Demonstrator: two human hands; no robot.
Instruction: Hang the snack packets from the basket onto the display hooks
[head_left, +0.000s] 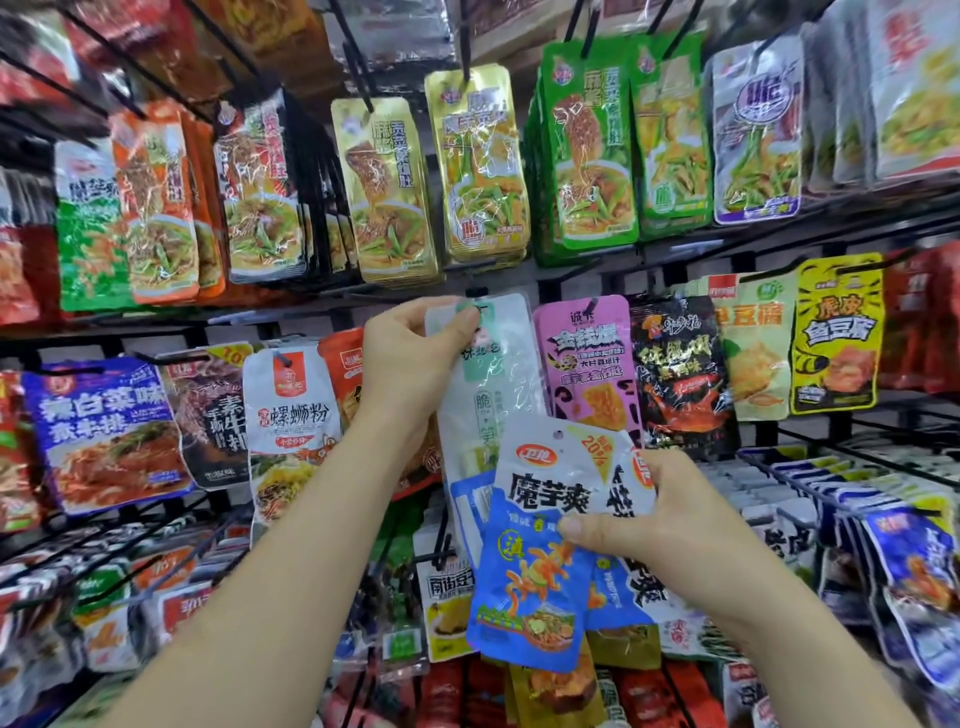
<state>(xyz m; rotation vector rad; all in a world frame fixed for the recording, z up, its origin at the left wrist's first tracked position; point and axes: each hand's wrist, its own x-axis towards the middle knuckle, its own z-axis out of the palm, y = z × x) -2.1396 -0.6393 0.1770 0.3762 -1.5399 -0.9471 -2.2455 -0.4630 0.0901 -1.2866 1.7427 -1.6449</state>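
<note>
**Snack wall, middle row: one packet at the hook, spare stock held below**

Item 1, left: white noodle packet (291, 410), hanging on its own peg. It marks the left edge of the working gap, and an orange packet (340, 364) sits behind it.

Item 2: left hand (410, 358), raised, with thumb and fingertips pinching the top edge of the pale green-and-white packet (493, 384). Gripping by the header keeps the punched hole facing the peg and lets the body hang straight.

Item 3: display hook (476, 292), a black tip just above the pinched corner. Whether the hole is already threaded cannot be told, because the fingers cover it.

Item 4: pink packet (584, 353), hanging just beside the pale one and touching or nearly touching its right edge. The slot is narrow, so the likely way in is straight along the peg, not sideways.

Item 5, right: right hand (675, 514), lower down and curled around a fanned bundle, with a white packet (556, 478) in front and a blue packet (524, 587) under the thumb. Held low, the bundle overlaps only the pale packet's bottom and leaves the hook clear.

Basket: not in view.

Open room: crowded rows above and below, with the only free space toward the camera.
</note>
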